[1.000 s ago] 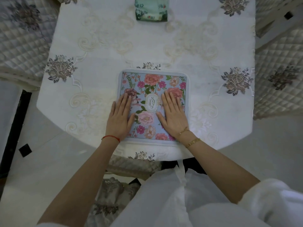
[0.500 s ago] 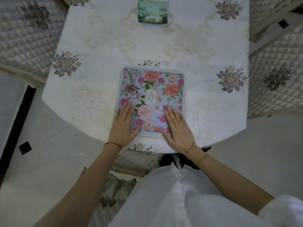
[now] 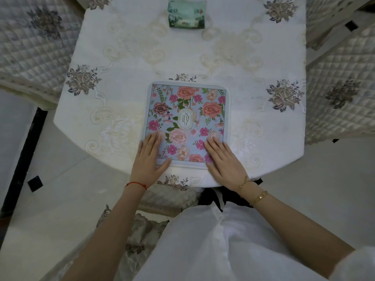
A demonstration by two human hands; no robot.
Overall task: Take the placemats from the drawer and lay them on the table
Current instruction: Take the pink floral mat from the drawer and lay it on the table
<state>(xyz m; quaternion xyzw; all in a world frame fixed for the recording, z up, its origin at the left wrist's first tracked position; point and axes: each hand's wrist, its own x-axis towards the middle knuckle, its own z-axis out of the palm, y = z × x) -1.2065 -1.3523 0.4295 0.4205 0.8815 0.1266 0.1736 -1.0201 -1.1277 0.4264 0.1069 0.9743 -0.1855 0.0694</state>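
A square blue placemat with pink and peach flowers lies flat on the white embroidered tablecloth, close to the table's near edge. My left hand rests palm down over the placemat's near left corner, fingers flat and slightly apart. On the near right corner my right hand lies flat in the same way. Neither hand grips anything. No drawer is in view.
A green tissue pack lies at the far middle of the table. Quilted chairs stand at the left and right. A cushioned chair seat sits under the table's near edge in front of me.
Both hands have slid toward me over the placemat, from its middle to its near corners, spreading apart. The placemat stays flat in place.
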